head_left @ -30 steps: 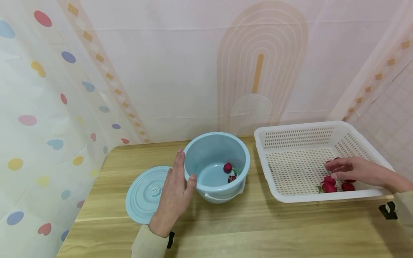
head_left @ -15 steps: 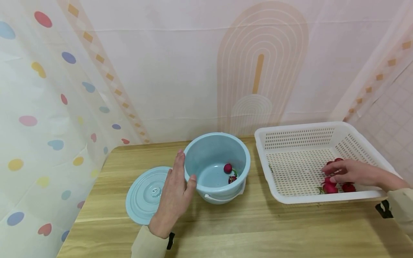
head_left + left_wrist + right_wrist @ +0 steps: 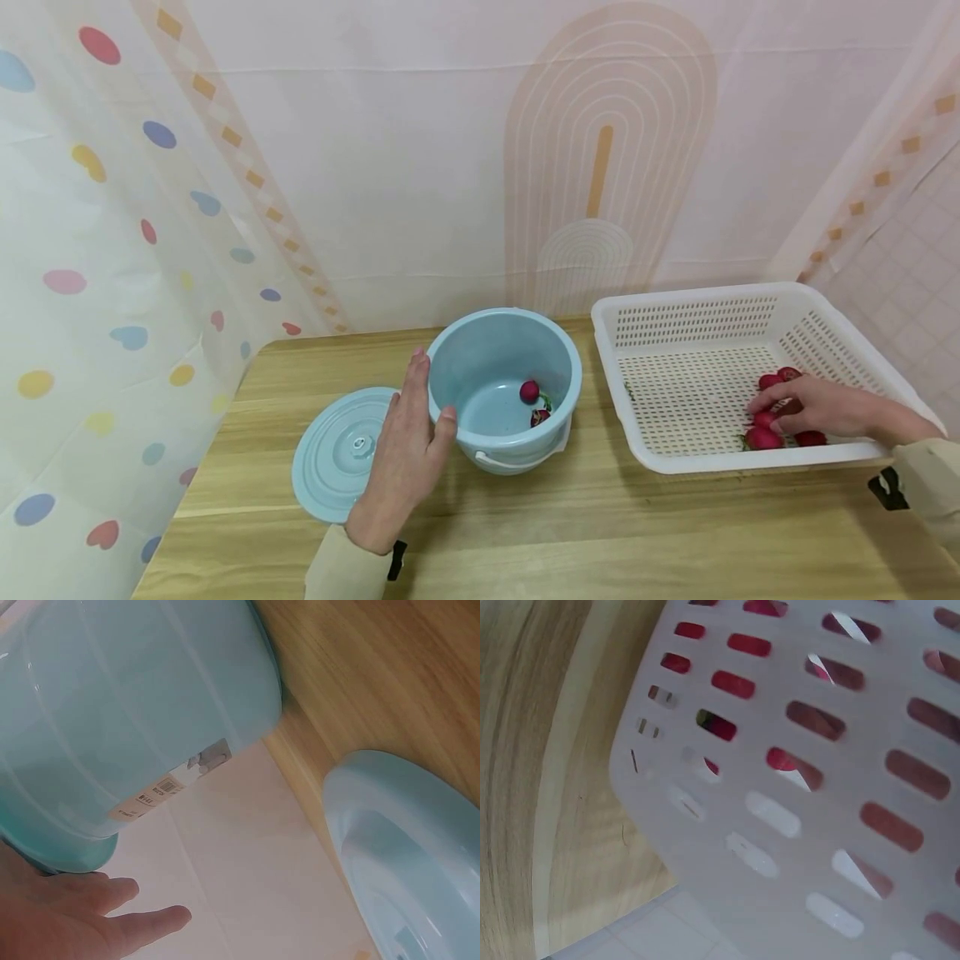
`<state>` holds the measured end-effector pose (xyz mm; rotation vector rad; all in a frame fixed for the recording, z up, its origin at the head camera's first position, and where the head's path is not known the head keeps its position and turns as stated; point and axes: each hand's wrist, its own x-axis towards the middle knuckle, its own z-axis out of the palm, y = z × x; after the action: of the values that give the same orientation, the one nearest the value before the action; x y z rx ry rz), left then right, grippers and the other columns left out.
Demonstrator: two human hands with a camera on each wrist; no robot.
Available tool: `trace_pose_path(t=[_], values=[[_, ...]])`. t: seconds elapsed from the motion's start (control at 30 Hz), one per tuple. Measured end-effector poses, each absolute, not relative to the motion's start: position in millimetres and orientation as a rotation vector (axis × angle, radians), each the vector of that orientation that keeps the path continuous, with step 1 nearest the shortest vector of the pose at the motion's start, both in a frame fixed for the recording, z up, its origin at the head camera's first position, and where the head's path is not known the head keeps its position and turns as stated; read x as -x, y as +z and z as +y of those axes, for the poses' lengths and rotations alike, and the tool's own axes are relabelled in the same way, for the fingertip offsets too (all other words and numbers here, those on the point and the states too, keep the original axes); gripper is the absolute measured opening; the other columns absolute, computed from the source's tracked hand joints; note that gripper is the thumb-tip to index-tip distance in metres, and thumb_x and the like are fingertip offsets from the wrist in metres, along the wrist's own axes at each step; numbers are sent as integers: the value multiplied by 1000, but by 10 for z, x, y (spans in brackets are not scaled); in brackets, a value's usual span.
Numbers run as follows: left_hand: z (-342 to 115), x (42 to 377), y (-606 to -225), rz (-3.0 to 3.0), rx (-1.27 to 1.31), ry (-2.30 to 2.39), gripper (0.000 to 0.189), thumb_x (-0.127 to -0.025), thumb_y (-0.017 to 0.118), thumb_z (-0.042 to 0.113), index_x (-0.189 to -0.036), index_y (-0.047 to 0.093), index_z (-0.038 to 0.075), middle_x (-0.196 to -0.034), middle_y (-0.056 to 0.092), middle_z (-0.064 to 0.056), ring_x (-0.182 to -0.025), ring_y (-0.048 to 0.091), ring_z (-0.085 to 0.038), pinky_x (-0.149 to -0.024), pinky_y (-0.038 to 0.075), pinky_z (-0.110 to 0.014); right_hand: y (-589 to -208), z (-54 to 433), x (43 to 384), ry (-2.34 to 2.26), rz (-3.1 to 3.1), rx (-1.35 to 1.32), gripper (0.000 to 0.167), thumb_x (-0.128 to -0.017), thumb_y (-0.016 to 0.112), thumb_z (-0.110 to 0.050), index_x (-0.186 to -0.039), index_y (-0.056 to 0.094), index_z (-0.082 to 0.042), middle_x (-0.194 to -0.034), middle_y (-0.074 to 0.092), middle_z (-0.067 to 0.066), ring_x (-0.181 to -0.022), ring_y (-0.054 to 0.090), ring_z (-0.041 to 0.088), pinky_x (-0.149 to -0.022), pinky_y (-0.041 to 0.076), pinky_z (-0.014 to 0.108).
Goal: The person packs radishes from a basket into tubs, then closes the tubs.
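Note:
In the head view, my left hand (image 3: 408,446) lies with straight fingers along the left rim of a light blue bucket (image 3: 501,457). Two red radishes (image 3: 529,392) with green stems sit on the bucket floor. My right hand (image 3: 832,406) reaches down into a white plastic basket (image 3: 720,461), its fingers and thumb curled about a radish (image 3: 763,419). Several more radishes (image 3: 765,439) lie around the fingers, partly covered by the hand. In the right wrist view, the slotted basket wall (image 3: 727,795) hides most of the hand, with red showing through the slots.
A round light blue lid (image 3: 330,458) with a knob lies on the wooden table (image 3: 600,533), left of the bucket and partly behind the left hand. The bucket's white handle (image 3: 517,461) hangs at its front. A patterned curtain (image 3: 390,167) stands behind the table.
My right hand has moved slightly left and lower among the radishes, uncovering a couple at the back of the pile. My left hand and the bucket have stayed in place.

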<state>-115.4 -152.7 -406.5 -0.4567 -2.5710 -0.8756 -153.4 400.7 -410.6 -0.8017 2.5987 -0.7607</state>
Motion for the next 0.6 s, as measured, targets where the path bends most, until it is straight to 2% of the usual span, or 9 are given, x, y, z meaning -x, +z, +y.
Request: trace_pose_path(t=[0.23, 0.43, 0.6], values=[[-1521, 1159, -4057, -2573, 472, -872, 72, -107, 45, 37, -163, 21, 0, -170, 22, -17, -152, 33, -37, -114, 29, -71, -4105, 4038, 1513, -721, 2692, 821, 24, -89, 74, -2, -113, 73, -1, -109, 72, 5, -98, 56, -4, -73, 48, 21], [-1515, 1147, -4042, -2574, 460, -865, 72, -106, 45, 37, -163, 22, -1, -169, 24, -18, -151, 35, -37, -113, 29, -72, -4058, 4063, 1460, -762, 2819, 777, 26, -87, 77, -1, -113, 75, -8, -109, 66, -18, -96, 54, -8, -72, 46, 18], [-1523, 1131, -4028, -2568, 460, -870, 72, -106, 45, 37, -163, 22, -1, -170, 23, -17, -150, 35, -37, -113, 29, -72, -3989, 4065, 1402, -843, 2815, 701, 29, -91, 74, 1, -116, 75, -13, -113, 59, -30, -92, 52, -7, -69, 46, 18]])
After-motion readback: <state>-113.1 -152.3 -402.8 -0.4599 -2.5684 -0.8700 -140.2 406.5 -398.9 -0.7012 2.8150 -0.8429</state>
